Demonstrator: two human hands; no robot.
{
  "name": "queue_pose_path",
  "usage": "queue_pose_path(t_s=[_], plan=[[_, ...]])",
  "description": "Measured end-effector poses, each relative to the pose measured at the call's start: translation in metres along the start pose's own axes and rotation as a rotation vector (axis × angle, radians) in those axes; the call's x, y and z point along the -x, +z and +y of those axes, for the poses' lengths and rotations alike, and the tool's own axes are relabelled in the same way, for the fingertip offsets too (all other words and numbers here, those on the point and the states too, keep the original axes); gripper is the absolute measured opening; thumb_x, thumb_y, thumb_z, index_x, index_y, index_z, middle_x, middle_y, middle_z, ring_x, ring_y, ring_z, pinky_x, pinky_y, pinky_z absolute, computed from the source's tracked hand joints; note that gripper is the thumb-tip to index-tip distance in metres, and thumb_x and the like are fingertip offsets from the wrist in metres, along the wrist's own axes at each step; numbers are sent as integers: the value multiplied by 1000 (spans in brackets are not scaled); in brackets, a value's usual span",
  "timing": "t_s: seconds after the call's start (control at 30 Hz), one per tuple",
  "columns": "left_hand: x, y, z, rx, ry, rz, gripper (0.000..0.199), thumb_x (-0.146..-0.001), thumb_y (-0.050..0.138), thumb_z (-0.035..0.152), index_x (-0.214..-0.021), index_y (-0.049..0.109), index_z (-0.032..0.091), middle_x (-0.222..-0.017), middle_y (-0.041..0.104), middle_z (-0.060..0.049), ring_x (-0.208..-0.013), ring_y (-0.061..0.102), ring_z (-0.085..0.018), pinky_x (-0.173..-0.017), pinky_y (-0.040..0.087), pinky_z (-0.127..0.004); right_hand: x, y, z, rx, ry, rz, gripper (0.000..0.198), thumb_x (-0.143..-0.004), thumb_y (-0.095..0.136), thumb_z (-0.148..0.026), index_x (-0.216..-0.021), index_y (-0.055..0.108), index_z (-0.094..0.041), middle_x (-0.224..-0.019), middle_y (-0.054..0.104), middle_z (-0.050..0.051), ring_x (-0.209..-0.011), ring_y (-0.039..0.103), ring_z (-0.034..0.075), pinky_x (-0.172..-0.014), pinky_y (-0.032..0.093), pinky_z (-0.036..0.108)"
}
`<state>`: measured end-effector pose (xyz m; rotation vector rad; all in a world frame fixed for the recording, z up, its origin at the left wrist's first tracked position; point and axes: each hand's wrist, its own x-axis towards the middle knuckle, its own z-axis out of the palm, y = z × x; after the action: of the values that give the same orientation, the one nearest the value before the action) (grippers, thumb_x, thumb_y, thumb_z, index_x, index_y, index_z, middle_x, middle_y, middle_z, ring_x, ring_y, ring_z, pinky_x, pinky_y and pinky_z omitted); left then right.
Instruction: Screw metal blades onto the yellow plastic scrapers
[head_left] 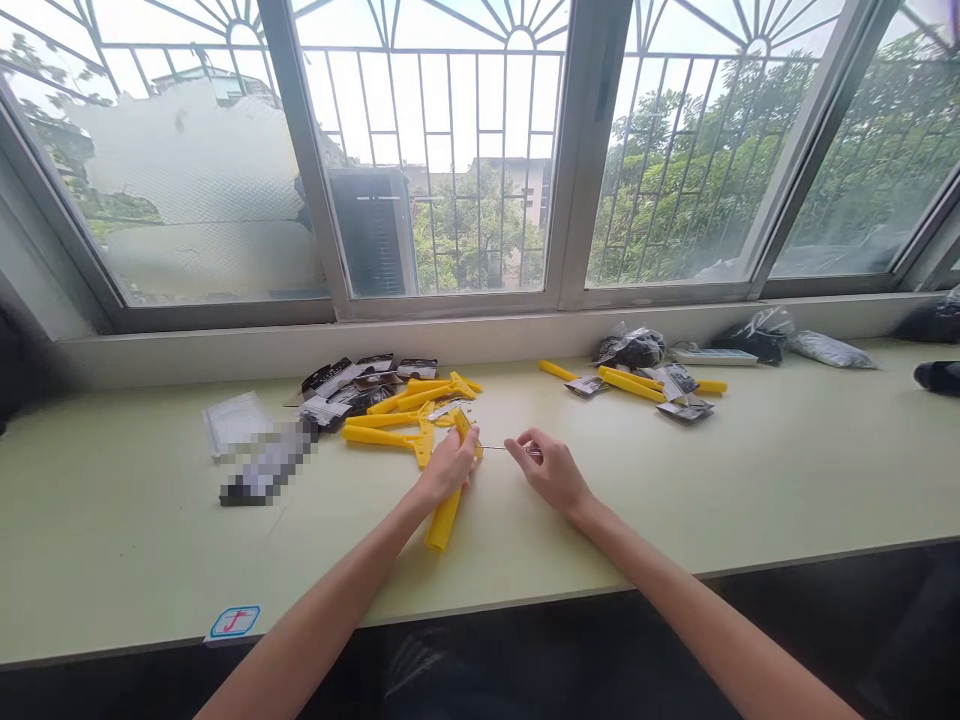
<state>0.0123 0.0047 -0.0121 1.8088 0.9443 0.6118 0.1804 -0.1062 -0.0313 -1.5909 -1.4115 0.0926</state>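
My left hand point(448, 468) is wrapped round a yellow plastic scraper point(444, 522), its hollow handle angled down toward me and its wide head up beside my thumb. In my right hand point(553, 470) is a thin screwdriver point(494, 448), closed in bent fingers that hide most of its handle. The metal shaft points left, its tip at the scraper's head; whether it sits in a screw I cannot tell. Just left of my left hand lie several more yellow scrapers point(384, 437), with small loose parts point(444, 408) near their heads.
Behind the scrapers are dark packets point(330, 385). A clear plastic bag point(238, 424) and a blurred dark packet point(270, 465) lie left. Further yellow handles point(630, 384) and packets are at back right, near bagged black items point(630, 346). A marked label point(235, 621) sits at the table's front edge.
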Motion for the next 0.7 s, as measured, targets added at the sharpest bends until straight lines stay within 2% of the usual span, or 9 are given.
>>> queue_pose_path(t_s=[0.07,0.13,0.27,0.33,0.4,0.47,0.57,0.7], plan=[[1,0,0,14,4,3,46,-98,40,63,-102,50,19,-65,56,2,-43,49,-12,-44,42,-24,0,0,2,29,53,-43,46,-98,48,-54,-65,51,-22,-59,57,0,-54,46,15,-57,36,30],[1,0,1,25,4,6,47,-97,41,64,-101,52,19,-63,56,2,-43,49,-12,-44,41,-24,0,0,2,16,18,-50,45,-98,48,-50,-63,50,-22,-59,55,0,-54,45,15,-57,35,30],[1,0,2,14,-2,2,49,-97,40,66,-97,51,18,-61,57,1,-41,50,-12,-43,41,-24,0,-2,-1,-70,-104,7,26,-95,54,-43,-83,61,-21,-84,65,5,-71,57,17,-65,44,30],[1,0,2,-2,-4,1,49,-97,38,66,-93,50,18,-60,57,1,-40,50,-12,-42,41,-24,0,-2,-2,-85,-111,15,24,-93,57,-44,-90,63,-21,-92,67,6,-76,59,18,-67,46,30],[1,0,2,-8,-3,4,49,-98,37,66,-92,49,19,-60,56,1,-41,51,-13,-42,42,-24,1,-2,-1,-63,-42,2,29,-92,59,-49,-91,63,-21,-82,66,4,-69,58,18,-63,44,30],[1,0,1,-6,-10,8,49,-97,37,67,-92,48,19,-60,56,1,-42,51,-13,-43,42,-24,1,-2,0,-16,32,-35,36,-94,55,-54,-82,62,-21,-69,63,2,-59,53,16,-58,40,30],[0,0,0,1,-22,14,51,-96,38,69,-93,48,20,-61,57,1,-42,52,-13,-43,42,-25,1,-1,1,16,30,-72,46,-98,46,-52,-66,56,-21,-61,60,2,-54,48,15,-57,37,30],[0,1,-2,-2,-25,25,52,-96,38,70,-98,50,19,-62,58,1,-43,53,-14,-44,42,-25,0,-2,-2,-106,-42,-12,31,-93,57,-49,-83,63,-21,-80,67,4,-66,56,16,-64,44,29]])
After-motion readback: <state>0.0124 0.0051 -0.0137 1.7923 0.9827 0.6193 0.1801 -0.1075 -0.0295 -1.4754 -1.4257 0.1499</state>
